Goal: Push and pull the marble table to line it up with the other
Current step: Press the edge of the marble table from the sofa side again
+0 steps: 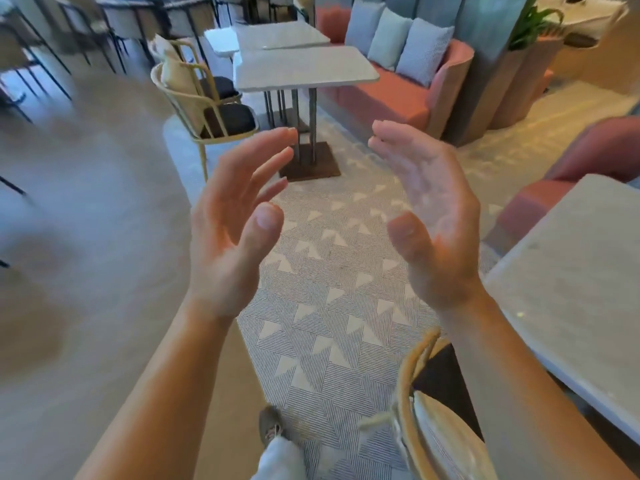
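A pale marble table (304,69) on thin metal legs and a dark square base stands ahead of me, some way off. Right behind it stands a second marble table (280,34), set a little to the left and slightly skewed against the near one. My left hand (235,223) and my right hand (433,220) are raised in front of me, palms facing each other, fingers apart, holding nothing. Both hands are well short of the tables and touch nothing.
A rattan chair with a dark seat cushion (207,105) stands left of the near table. A pink sofa with blue cushions (398,71) runs along its right. Another marble tabletop (571,289) and a rattan chair (426,410) lie close at my lower right. Patterned carpet (332,271) leads forward.
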A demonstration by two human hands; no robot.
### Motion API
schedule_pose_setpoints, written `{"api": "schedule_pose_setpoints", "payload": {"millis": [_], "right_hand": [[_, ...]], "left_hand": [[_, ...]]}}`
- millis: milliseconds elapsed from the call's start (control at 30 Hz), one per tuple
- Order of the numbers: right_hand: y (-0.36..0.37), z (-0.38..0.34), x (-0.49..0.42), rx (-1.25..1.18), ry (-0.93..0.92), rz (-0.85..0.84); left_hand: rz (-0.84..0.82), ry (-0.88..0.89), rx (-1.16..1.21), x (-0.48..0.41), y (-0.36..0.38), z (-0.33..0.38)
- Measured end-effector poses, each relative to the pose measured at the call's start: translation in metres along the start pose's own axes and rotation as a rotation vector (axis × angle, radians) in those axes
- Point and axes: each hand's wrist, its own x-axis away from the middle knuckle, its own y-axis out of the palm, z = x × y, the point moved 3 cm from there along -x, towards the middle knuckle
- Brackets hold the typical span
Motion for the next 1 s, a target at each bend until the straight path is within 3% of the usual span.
{"api": "schedule_pose_setpoints", "payload": {"millis": [433,800,1000], "right_hand": [[0.069,0.199,-0.205,0.027,0.037,0.018],[0.057,0.375,-0.35,0.057,0.078,0.041],[0.04,0.481,-0.455,0.01,0.086,0.003]], "left_hand": [[-0.031,0.026,0.012,-0.224,-0.104,-0.18],[-0.093,0.001,0.024,-0.403,-0.107,-0.338],[-0.043,-0.007,-0.009,-0.517,-0.105,-0.415]]}}
